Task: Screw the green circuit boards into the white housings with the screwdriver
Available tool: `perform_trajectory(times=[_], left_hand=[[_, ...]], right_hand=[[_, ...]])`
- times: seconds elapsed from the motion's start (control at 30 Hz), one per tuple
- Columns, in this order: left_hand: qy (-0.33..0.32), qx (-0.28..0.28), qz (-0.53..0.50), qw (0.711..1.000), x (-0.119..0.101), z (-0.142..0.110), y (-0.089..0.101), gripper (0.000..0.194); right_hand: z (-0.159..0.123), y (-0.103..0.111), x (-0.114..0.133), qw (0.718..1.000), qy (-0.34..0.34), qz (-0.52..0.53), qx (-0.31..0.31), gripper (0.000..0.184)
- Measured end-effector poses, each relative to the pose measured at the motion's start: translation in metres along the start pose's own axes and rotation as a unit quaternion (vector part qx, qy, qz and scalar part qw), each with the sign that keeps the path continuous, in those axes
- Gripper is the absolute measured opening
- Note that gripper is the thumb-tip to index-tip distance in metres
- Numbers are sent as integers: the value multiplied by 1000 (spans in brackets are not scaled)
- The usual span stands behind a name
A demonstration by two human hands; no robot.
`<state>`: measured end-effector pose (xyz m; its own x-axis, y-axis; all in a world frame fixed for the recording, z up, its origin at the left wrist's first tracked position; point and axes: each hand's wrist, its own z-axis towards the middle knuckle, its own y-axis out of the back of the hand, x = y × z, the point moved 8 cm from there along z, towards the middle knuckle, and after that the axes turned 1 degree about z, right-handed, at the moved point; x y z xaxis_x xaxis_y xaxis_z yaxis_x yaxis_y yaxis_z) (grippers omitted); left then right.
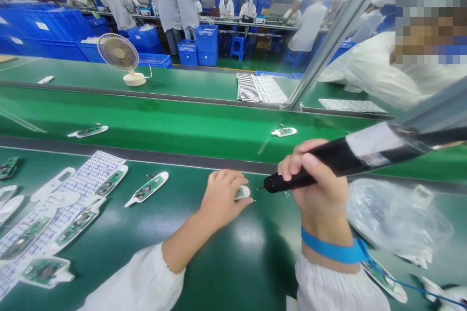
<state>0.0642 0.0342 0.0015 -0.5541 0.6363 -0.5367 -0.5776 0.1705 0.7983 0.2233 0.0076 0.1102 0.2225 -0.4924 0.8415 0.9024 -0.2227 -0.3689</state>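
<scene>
Our right hand (315, 180) is clamped around a black screwdriver (339, 155), whose long axis slants down and left, its tip just right of a small board (242, 193). Our left hand (222, 199), nearer that board, pinches it against the table (233, 272). Left of the board lie more boards (109, 181); right of it, a plastic bag (397, 218).

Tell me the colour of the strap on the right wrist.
The wrist strap is bright blue, seen best in the head view.
</scene>
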Motion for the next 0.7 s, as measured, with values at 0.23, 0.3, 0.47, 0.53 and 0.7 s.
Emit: perform_trajectory(times=[0.23, 0.3, 0.47, 0.53, 0.7], left_hand=[[-11, 46, -34, 998, 30, -15, 7, 28], [-16, 56, -41, 997, 27, -14, 3, 22], [-12, 63, -48, 997, 26, -12, -1, 21], [-14, 65, -46, 997, 26, -12, -1, 22], [-18, 68, -39, 997, 26, -12, -3, 23]], right_hand=[[-14, -30, -30, 998, -31, -47, 41, 14], [-18, -34, -35, 997, -37, -60, 41, 15], [-21, -37, -40, 996, -38, -74, 43, 15], [-20, -37, -43, 995, -39, -75, 44, 15], [-21, -40, -47, 993, -48, -87, 56, 15]])
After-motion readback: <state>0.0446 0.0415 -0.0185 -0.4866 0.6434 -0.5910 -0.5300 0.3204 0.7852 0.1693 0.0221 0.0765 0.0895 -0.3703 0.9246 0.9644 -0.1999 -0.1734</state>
